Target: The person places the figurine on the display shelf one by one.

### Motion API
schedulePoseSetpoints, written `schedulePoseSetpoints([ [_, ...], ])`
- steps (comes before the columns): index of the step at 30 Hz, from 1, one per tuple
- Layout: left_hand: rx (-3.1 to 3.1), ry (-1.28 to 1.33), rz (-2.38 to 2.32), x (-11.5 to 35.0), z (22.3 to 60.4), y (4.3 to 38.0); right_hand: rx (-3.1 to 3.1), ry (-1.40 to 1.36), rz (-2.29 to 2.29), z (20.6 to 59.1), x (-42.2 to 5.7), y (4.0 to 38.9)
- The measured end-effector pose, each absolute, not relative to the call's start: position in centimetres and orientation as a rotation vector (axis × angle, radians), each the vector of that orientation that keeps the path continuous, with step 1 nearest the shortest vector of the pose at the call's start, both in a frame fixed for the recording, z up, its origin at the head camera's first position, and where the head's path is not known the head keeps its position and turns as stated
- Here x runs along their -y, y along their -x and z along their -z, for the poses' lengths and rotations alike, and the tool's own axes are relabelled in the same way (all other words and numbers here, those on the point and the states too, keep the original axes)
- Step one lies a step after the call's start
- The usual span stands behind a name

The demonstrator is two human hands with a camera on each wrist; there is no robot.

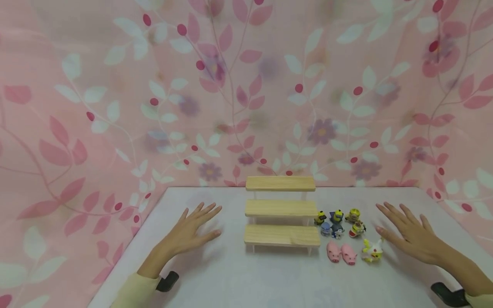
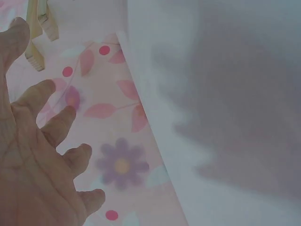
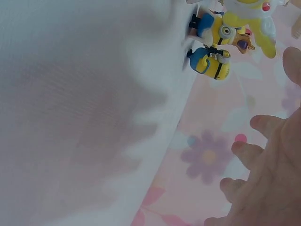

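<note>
Fingers spread, my left hand [image 1: 188,233] hovers over the white table, left of a three-step wooden shelf [image 1: 281,234], and holds nothing. My right hand [image 1: 414,235] is likewise spread, just right of a group of small toy figures, apart from them. Two pink toy pigs [image 1: 348,254] lie beside the shelf's lowest step, and a white and yellow figure [image 1: 372,250] is closest to my right thumb. Behind them are several minion figures [image 1: 353,215] and a small blue figure [image 1: 325,229]. In the right wrist view a yellow and blue minion [image 3: 210,62] shows clearly.
The white table [image 1: 215,278] has its far edge against a pink floral cloth [image 1: 231,107], which also rises at both sides. Black straps with dark devices [image 1: 168,281] sit at both wrists. The shelf's steps rise toward the back.
</note>
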State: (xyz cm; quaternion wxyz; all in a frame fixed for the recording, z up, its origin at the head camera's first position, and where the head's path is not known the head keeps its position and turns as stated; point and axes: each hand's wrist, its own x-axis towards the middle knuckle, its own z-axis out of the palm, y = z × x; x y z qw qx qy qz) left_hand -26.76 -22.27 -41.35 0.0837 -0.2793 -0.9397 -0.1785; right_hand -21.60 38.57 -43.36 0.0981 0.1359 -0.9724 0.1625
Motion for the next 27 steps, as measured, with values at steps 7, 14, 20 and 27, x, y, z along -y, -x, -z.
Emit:
schedulePoseSetpoints([
  [7,2.849,0.924,0.795,20.4,41.3,27.7,2.838,-0.419,-0.486,43.2,-38.3,21.7],
  [14,2.852,1.031,1.025,18.5,41.9,28.4,2.838,-0.414,-0.496,43.1,-38.2,21.9],
  [20,2.838,1.099,1.137,17.6,42.5,28.9,2.864,-0.379,-0.514,43.3,-38.0,21.7],
  [27,2.887,1.110,1.145,16.8,41.9,29.0,2.846,-0.400,-0.530,43.8,-38.1,21.7],
])
